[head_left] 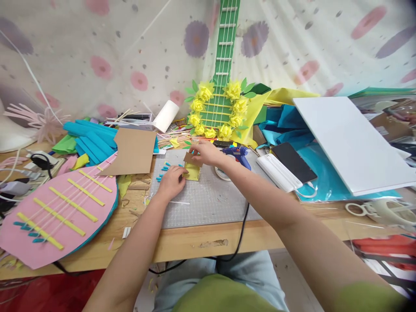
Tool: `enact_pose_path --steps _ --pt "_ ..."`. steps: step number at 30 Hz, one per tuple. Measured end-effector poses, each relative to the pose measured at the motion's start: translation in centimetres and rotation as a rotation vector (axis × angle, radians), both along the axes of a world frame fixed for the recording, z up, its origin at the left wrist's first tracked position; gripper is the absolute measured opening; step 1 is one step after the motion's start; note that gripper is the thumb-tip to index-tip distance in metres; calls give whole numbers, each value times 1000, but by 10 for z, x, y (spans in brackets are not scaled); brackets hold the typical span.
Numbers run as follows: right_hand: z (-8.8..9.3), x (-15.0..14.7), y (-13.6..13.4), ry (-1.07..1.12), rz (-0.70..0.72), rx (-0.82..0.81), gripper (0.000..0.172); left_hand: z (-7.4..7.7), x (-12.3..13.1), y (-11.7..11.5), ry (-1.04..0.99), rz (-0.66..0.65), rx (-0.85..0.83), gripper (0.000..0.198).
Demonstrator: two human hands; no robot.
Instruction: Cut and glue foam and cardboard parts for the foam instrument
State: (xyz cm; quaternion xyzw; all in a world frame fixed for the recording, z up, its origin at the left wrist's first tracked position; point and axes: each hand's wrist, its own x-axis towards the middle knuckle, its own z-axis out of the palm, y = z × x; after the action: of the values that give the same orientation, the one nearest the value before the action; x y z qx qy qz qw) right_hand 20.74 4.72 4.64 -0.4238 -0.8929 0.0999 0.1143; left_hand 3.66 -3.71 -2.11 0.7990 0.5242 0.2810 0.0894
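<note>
On the grey cutting mat [208, 203] lies a small yellow paper-covered piece [194, 174], with a small brown cardboard piece [188, 158] at its far end. My left hand [172, 183] is closed at the yellow piece's left edge, thumb and finger against it. From the far side, my right hand [207, 153] reaches over with bent fingers and grips the brown cardboard. Small blue paper rolls [165, 167] lie just beyond my left hand. A blue glue gun [239, 155] rests right of my right hand, near a roll of tape [221, 174] partly hidden by my forearm.
A pink paper instrument body [65, 203] with yellow strips lies at left, under a cardboard sheet [134, 151]. At the back stands a green guitar [222, 78] ringed with yellow flowers. A white board [351, 143], white power bank [278, 172] and scissors [357, 209] lie at right.
</note>
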Motion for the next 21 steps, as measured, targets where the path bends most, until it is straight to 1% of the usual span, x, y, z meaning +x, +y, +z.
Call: enact_pose_path --steps 2,5,7,11,17,21 --pt "-1 -3 0 -48 -9 10 24 0 0 0 0 0 0 25" --pt "-3 -6 1 -102 28 22 23 0 -1 0 14 8 -5 26" --pt "-5 -6 2 -114 50 37 23 -1 -1 0 20 11 -6 27" --pt "-8 -6 3 -110 41 43 23 -2 -1 1 18 19 -2 28" --pt "-10 -6 3 -49 43 24 21 -2 -1 1 21 57 -4 33" --pt "-11 -4 1 84 -4 -24 20 1 0 -1 -15 37 31 31"
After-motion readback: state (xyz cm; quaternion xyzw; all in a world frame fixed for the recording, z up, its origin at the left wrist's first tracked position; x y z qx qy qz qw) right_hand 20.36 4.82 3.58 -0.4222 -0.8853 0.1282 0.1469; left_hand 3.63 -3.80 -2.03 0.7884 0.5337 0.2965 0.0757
